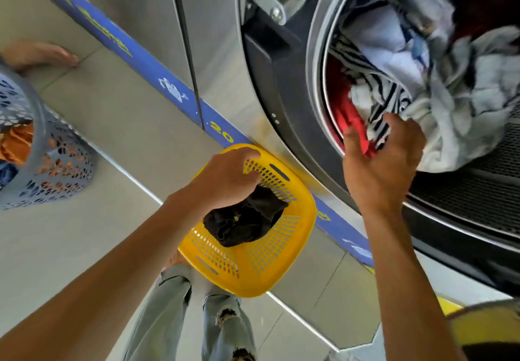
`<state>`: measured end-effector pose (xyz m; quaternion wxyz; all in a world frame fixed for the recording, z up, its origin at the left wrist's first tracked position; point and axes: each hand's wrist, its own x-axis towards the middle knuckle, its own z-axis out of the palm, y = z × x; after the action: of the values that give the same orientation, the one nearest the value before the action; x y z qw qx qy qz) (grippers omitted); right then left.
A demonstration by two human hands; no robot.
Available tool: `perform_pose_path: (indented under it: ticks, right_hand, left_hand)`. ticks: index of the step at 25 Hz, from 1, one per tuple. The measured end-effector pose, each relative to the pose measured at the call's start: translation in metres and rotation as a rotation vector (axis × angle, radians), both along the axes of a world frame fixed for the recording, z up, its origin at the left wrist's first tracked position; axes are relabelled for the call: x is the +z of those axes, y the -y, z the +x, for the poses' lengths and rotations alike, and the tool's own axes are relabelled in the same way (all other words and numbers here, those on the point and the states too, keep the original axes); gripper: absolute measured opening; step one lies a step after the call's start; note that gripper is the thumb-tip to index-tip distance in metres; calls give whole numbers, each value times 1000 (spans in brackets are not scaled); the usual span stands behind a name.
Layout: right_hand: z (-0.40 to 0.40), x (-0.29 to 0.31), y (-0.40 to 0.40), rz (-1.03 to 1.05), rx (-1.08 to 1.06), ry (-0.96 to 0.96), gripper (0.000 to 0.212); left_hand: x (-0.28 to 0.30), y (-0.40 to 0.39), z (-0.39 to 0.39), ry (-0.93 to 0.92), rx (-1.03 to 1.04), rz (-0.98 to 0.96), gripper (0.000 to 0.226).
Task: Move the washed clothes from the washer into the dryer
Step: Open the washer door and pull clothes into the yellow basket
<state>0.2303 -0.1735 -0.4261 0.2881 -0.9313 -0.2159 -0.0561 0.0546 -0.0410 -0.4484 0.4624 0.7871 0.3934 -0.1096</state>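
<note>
- The right hand [384, 160] is at the washer's open mouth, fingers curled and closed on a bunch of clothes [399, 84]: the red cloth [353, 124] and the black-and-white striped cloth [380, 107] sit under its fingertips.
- A grey cloth [467, 112] bulges out over the lower edge of the opening, just beside that hand.
- More clothes, white and pale blue among them, lie heaped deeper in the drum; that part is blurred.
- The left hand [228, 177] hangs over the yellow basket [281, 270], fingers bent loosely and apart; whether it touches the rim cannot be told.
- A black cloth [244, 220] lies in the basket, just below the left hand.
- The basket stands on the tiled floor [112, 124] against the blue strip [157, 67] at the foot of the machines, right under the washer [225, 79].
- The washer door ring [318, 59] is grey metal with a dark seal.
- The person's legs in pale ripped jeans [225, 318] show below the basket.
- At the far left stands a grey basket [56, 163] holding orange cloth, and another person's bare foot [39, 55] rests on the floor near it.
</note>
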Motion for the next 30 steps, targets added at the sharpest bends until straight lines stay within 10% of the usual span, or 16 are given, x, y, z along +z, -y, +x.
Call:
perform_pose_path:
  ticks: [5,10,15,19,26,30]
  right_hand:
    - [52,-33,-29,-357,-37,-279,52]
    - [-4,-10,6,42,57,86,36]
    - [-88,24,46,174,375,-158,23]
    - [-71,48,55,249,155,-628,35]
    - [-45,51,7,164,51,-340,15]
    - [-70,33,-17,-21,92,-517,48]
  left_hand:
    - [43,5,39,154,8,14,41]
    - [49,17,54,261,142,-246,23]
    - [53,21,66,343,305,-567,45]
    - [50,33,62,329,205,-352,29]
    - [38,57,-4,325,321,-137,44]
    - [46,55,-35,388,346,-80,32]
